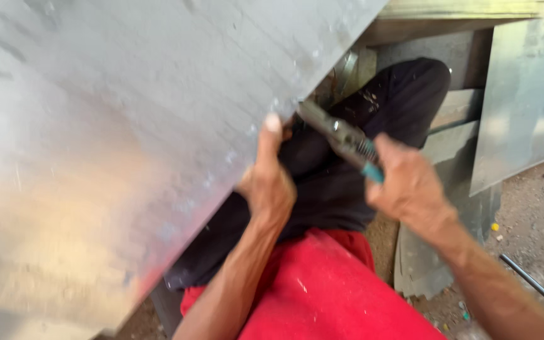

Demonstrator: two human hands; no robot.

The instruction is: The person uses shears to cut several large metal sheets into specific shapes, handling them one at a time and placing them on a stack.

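Observation:
A big sheet of grey metal fills the left and top of the head view, tilted across my lap. My left hand grips its lower right edge, thumb up on the face of the sheet. My right hand holds metal snips with a blue-green handle. The jaws of the snips point up and left to the edge of the sheet, just above my left thumb. My legs in dark trousers and my red shirt lie under the hands.
Another metal sheet leans at the right. A wooden board and grey slabs stand behind my knee. A smaller metal offcut rests on the dirt floor, and a thin dark rod lies at the lower right.

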